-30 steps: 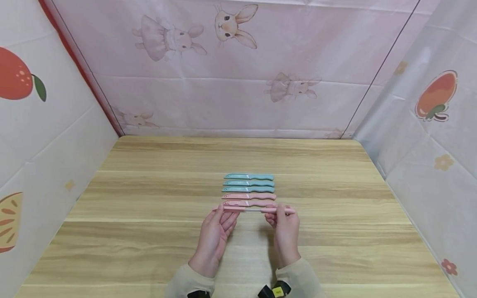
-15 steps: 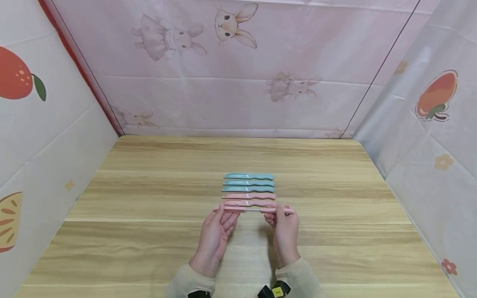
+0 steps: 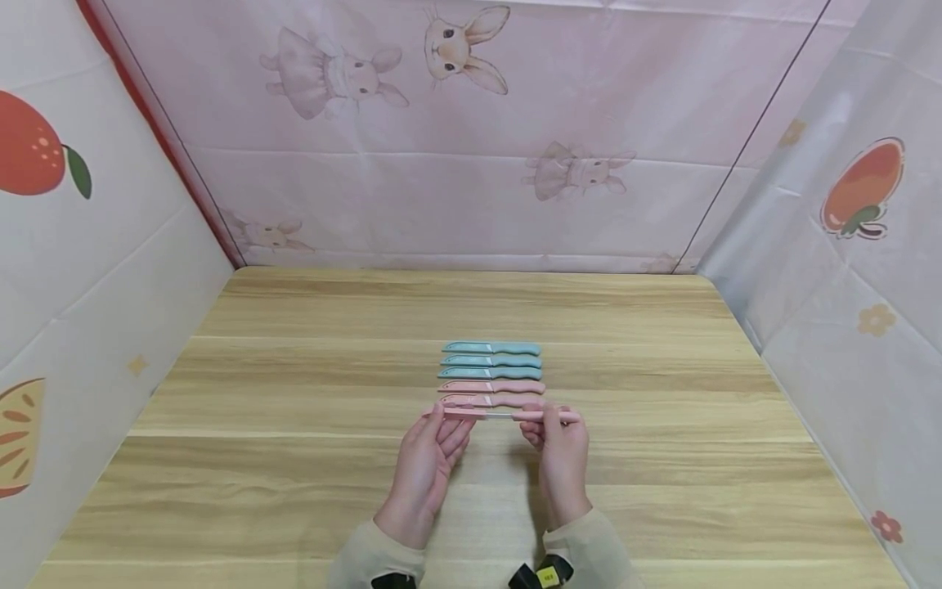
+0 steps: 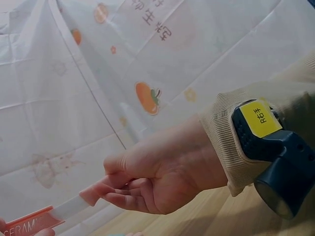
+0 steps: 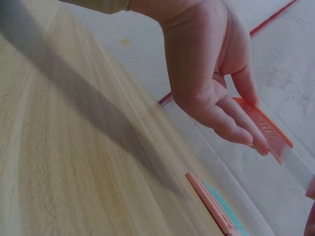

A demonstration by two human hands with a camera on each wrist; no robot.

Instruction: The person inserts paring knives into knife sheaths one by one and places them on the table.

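A pink paring knife is held level above the table, partly out of its pink blade sheath (image 3: 465, 414). My left hand (image 3: 421, 470) pinches the sheath between thumb and fingers, as the right wrist view also shows. The knife handle (image 3: 570, 417) is gripped by my right hand (image 3: 565, 470). Between the hands a short stretch of pale blade (image 4: 69, 207) lies bare; the rest is inside the sheath. Just beyond the hands, two pink sheathed knives (image 3: 518, 387) lie parallel on the table, the nearer one partly covered by the held knife.
Farther back in the same row lie three teal sheathed knives (image 3: 515, 361), handles to the right. The wood-grain table (image 3: 257, 491) is bounded by a pink rabbit-print curtain (image 3: 471, 204) behind and fruit-print sheets (image 3: 832, 311) at the sides.
My right hand has shifted very slightly left, and the bare strip of blade looks a touch shorter. The left hand and the row of knives look almost unchanged.
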